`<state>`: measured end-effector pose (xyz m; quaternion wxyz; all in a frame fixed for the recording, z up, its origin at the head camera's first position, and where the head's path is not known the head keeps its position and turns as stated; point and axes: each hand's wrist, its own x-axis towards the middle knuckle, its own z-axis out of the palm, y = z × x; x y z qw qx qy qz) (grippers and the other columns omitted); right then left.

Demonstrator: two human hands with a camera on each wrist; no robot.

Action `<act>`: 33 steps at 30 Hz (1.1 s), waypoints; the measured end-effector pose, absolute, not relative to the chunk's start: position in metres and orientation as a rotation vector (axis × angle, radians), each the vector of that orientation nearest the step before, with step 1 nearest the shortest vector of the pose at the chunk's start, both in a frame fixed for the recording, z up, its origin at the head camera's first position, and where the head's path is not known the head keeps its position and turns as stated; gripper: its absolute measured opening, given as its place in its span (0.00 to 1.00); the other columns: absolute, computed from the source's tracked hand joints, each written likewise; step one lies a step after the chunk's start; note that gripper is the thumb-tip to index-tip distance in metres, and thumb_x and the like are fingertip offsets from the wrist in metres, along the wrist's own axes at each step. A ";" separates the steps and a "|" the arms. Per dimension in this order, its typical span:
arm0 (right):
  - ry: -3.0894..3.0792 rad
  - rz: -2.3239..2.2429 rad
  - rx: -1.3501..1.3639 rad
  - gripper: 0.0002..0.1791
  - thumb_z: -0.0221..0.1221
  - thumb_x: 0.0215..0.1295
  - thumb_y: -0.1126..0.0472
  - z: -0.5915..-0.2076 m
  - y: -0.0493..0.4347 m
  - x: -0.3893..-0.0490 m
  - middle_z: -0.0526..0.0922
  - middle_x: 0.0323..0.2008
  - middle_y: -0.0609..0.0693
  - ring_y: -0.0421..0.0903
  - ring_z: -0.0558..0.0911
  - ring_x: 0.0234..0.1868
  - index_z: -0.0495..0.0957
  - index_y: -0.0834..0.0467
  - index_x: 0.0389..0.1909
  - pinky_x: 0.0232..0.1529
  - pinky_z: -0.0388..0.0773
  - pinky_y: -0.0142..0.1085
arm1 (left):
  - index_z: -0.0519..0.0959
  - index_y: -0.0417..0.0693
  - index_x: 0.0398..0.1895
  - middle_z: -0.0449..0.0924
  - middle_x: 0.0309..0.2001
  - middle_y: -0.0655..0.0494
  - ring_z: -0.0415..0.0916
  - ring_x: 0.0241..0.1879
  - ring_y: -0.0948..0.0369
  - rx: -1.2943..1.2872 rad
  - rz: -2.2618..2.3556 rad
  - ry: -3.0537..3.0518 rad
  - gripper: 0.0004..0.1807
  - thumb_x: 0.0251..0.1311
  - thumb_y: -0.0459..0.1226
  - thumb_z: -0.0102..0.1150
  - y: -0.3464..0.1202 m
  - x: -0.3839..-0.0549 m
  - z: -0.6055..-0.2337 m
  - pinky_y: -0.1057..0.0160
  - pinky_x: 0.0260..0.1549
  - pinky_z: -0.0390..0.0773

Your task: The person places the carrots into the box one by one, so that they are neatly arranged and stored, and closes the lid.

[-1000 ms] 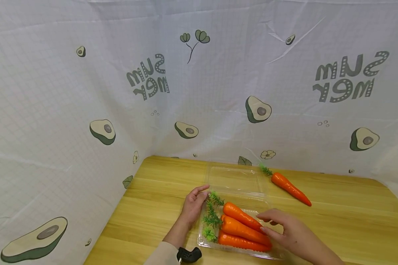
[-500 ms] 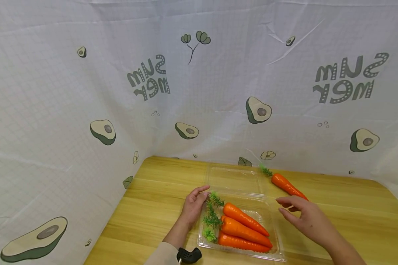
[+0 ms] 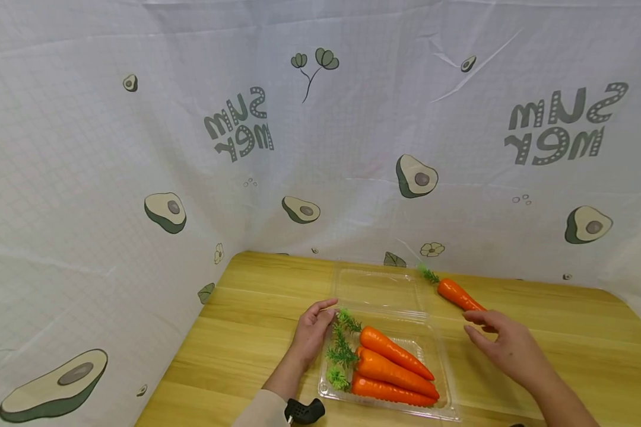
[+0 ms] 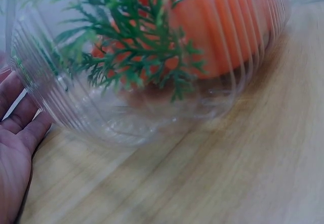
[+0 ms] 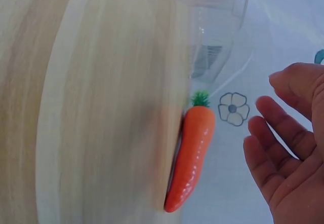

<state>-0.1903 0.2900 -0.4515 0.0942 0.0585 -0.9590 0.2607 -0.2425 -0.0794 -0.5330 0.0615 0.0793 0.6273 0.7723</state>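
A clear plastic clamshell box (image 3: 446, 379) sits on the table with its lid (image 3: 379, 289) folded back toward the wall. Three orange carrots (image 3: 395, 372) with green tops lie side by side in its base, tops to the left. My left hand (image 3: 310, 333) rests against the box's left side near the hinge, fingers relaxed; in the left wrist view its fingers (image 4: 24, 113) touch the ribbed wall. My right hand (image 3: 508, 349) is in the air right of the box, fingers loosely bent and holding nothing. Just beyond its fingertips lies a fourth carrot (image 3: 457, 294), its tip hidden behind the hand.
The wooden table (image 3: 256, 302) reaches back to a white cloth (image 3: 352, 148) printed with avocados and lettering, which hangs behind and on the left. A black wrist mount (image 3: 304, 411) sits at my left sleeve.
My right hand has left the tips of the carrots in the box and moved right and away from me, close to the loose carrot. The left hand has stayed in place.
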 end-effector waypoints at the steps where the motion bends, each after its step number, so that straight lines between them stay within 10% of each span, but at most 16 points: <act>1: -2.841 0.768 0.174 0.16 0.67 0.67 0.60 -0.452 0.291 -0.192 0.86 0.49 0.62 0.62 0.84 0.48 0.84 0.63 0.53 0.48 0.82 0.61 | 0.70 0.33 0.69 0.77 0.28 0.70 0.79 0.50 0.70 0.243 2.337 1.896 0.24 0.76 0.37 0.51 -0.079 -0.243 -0.533 0.73 0.53 0.77; 33: -3.061 0.541 0.071 0.32 0.67 0.64 0.57 -0.470 0.336 -0.252 0.80 0.51 0.77 0.72 0.80 0.48 0.72 0.76 0.59 0.47 0.79 0.64 | 0.71 0.33 0.68 0.81 0.33 0.70 0.80 0.48 0.70 0.221 2.345 1.881 0.23 0.76 0.37 0.51 -0.079 -0.244 -0.535 0.73 0.52 0.77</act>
